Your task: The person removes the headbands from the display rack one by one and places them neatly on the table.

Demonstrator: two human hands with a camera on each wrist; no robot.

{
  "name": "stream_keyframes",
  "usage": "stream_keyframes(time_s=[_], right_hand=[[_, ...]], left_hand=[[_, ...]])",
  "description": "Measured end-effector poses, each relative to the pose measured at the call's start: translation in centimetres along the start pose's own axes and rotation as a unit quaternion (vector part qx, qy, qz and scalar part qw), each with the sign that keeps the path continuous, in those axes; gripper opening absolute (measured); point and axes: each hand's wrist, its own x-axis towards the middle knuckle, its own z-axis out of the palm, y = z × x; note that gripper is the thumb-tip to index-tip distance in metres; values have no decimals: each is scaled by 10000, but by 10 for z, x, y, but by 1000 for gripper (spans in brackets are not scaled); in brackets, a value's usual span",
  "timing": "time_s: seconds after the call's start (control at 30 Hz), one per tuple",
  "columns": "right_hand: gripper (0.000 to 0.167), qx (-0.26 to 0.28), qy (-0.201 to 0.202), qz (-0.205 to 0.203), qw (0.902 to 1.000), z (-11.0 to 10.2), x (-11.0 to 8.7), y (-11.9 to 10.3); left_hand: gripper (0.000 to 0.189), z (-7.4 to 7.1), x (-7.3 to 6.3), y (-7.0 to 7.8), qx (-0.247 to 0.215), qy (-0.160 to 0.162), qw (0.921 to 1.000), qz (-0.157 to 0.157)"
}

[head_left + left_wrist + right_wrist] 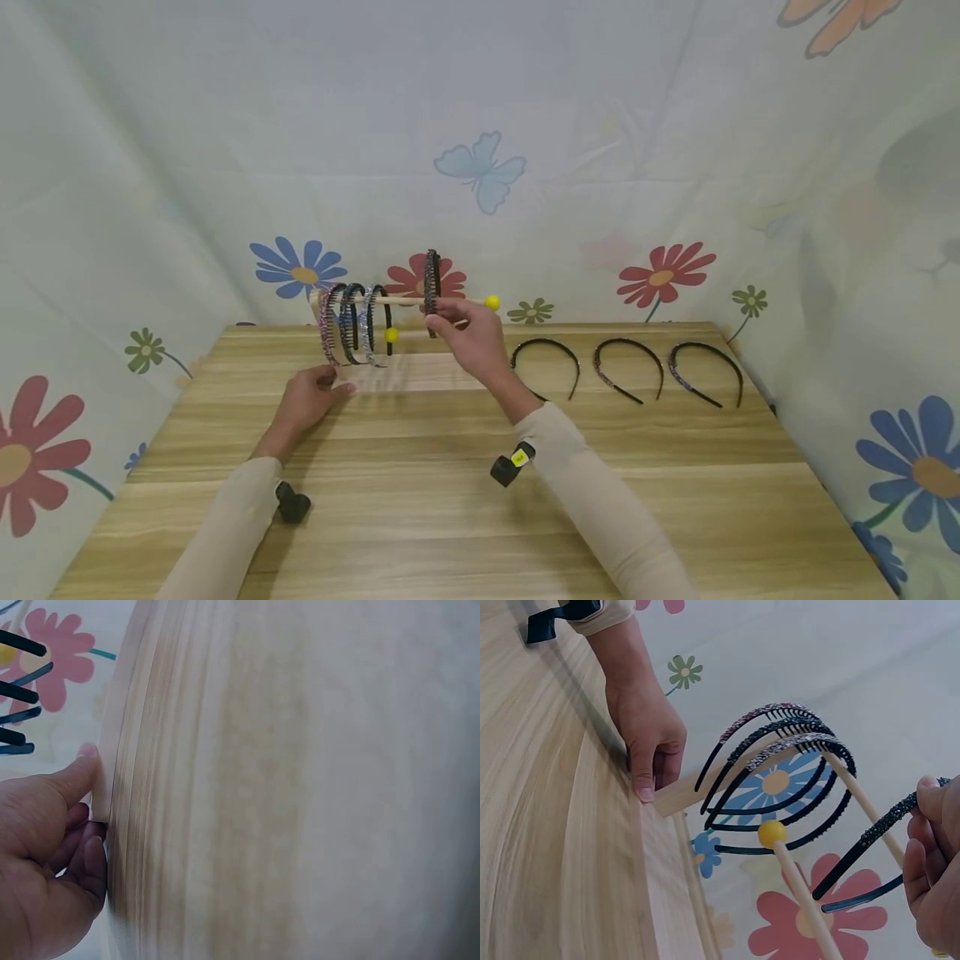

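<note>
My right hand [474, 333] pinches a dark glittery headband [432, 275] between thumb and fingers, at the upper rod [405, 301] of a wooden stand. Seen from the right wrist, that headband [881, 825] is beside the rod, its tips pointing towards the lower rod [802, 892]. Three toothed headbands hang further in on the upper rod: pink [327, 329], dark blue [346, 325] and silver [367, 329]. Low at the stand's foot, my left hand [306, 402] grips the wooden base, thumb on one side; its fingers [94, 870] are partly hidden.
Three more headbands lie in a row on the right of the table [420, 517]: a dark one [546, 340], a reddish one [600, 367] and a purplish one [678, 377]. Yellow balls cap the upper rod [492, 302] and lower rod. A flowered curtain [525, 92] stands behind.
</note>
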Motion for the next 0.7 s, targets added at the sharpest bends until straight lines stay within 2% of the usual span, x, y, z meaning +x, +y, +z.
stream_keyframes(time_s=[0.33,0.7], right_hand=[[27,-127,125,-193,9997,-21,0,-14],[27,-136,296,-143,9994,-44,-4,-9]], left_hand=[[54,0,0,1,54,7,10000,-4],[59,0,0,4,76,-89,9998,-153]])
